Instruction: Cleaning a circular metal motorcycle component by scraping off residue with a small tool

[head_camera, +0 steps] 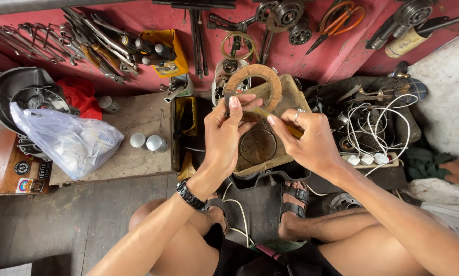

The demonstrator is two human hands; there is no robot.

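Left hand [224,135] raised at centre frame, thumb and fingers closed on the rim of a flat brown ring-shaped disc [255,82], held upright just above both hands. Right hand [308,140] closed around a yellow-handled tool [290,129], fingers curled, tip reaching toward the disc's lower edge; exact contact point hidden behind the left fingers. Black wristwatch [190,194] on left wrist, ring on a right finger. Directly below: open wooden box [270,158] with a round metal part inside. Left of it: worn wooden board [137,122] carrying two small metal cans [148,141] and a clear plastic bag [68,138]. Right: tangle of white cable [377,128]. Behind: red wall [137,18] hung with spanners, pliers and bearings. Sandalled feet on a dark floor mat.
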